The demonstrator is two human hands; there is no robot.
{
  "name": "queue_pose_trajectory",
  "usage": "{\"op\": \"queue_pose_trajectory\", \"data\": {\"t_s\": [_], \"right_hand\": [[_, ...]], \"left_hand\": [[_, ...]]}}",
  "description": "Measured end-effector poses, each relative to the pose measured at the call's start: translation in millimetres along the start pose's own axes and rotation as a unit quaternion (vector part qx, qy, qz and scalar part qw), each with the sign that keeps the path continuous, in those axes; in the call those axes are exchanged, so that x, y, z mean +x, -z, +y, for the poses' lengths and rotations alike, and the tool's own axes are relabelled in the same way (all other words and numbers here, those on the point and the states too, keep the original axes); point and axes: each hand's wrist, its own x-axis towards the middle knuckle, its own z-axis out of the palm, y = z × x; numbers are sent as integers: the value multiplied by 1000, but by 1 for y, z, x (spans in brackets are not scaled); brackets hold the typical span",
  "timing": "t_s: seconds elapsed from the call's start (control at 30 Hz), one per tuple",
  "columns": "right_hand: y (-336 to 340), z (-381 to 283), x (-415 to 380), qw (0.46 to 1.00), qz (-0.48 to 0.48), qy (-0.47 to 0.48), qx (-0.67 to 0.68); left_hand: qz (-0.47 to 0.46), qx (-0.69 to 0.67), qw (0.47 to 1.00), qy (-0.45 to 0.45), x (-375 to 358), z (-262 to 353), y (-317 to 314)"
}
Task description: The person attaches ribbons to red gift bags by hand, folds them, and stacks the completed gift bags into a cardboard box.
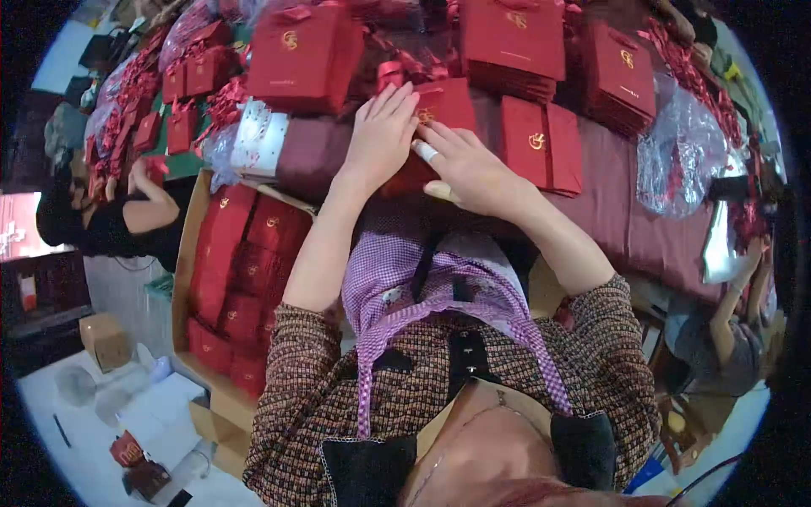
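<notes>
A small red paper bag (452,100) with a gold emblem lies on the table before me, partly covered by my hands. My left hand (384,127) is laid flat over its left side, fingers stretched out. From the right, my right hand (473,169) reaches across the bag's front, its fingers extended and touching it. White tape wraps one right finger, and a pale yellow cover sits on the thumb. Just beyond my left fingertips is red ribbon (390,72). To the right lie two red bags (541,144) side by side. The bag's lower part is mostly hidden.
Stacks of larger red bags stand at the back left (297,55), back centre (513,38) and right (621,76). A carton (190,245) of red bags is at my left. Clear plastic wrap (680,156) lies rightward. Other people work at both sides.
</notes>
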Motion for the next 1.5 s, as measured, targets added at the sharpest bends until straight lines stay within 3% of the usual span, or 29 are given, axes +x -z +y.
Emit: {"op": "queue_pose_trajectory", "data": {"t_s": [0.07,0.13,0.17,0.2,0.23,0.27,0.37,0.4,0.47,0.5,0.6,0.67,0.8,0.93,1.0,1.07,1.13,1.2,1.33,1.4,1.43,1.5], "right_hand": [[-14,9,-2,999,44,1,14],[-1,16,-1,995,8,32,94],[-6,17,-12,991,82,46,94],[3,21,-22,982,75,26,169],[15,23,-31,967,70,15,243],[30,24,-44,973,148,-7,179],[69,51,-92,938,304,-123,117],[60,76,-111,899,393,-176,78],[77,96,-149,831,447,-314,108],[82,121,-175,824,458,-332,6],[102,157,-249,825,394,-395,-86],[122,159,-270,770,272,-576,42],[124,179,-312,808,263,-527,-17],[131,178,-321,786,295,-543,0],[118,203,-337,801,177,-504,-271],[103,229,-352,791,147,-531,-265],[102,224,-346,771,76,-562,-289],[80,252,-370,775,107,-538,-315],[82,242,-367,760,158,-558,-293],[91,224,-366,778,252,-542,-196],[98,219,-363,771,215,-553,-233],[110,202,-359,768,291,-528,-217]], "left_hand": [[-2,41,999,-15,0,-3,-10],[-62,99,993,-12,4,0,-11],[-62,97,993,-11,4,7,-8],[-49,143,987,-58,-2,4,-14],[-78,108,991,-2,3,15,-6],[-58,97,993,-27,1,13,-6],[-53,115,991,-41,4,14,-8],[-58,125,990,-44,6,17,-4],[-57,94,993,-31,4,15,2],[-42,69,996,-35,5,13,4],[-1,57,998,-40,16,26,20],[37,69,997,-25,22,48,32],[51,-26,996,-61,36,89,26],[5,-42,993,-114,56,148,2],[-21,-13,992,-125,65,153,-21],[-13,24,991,-134,77,158,-38],[-125,84,985,-79,88,157,-51],[-100,135,982,-85,91,154,-59],[-139,181,973,-20,96,147,-66],[-118,185,975,-42,96,144,-71],[-112,189,975,-39,94,144,-72],[-113,198,973,-33,94,145,-73]]}}
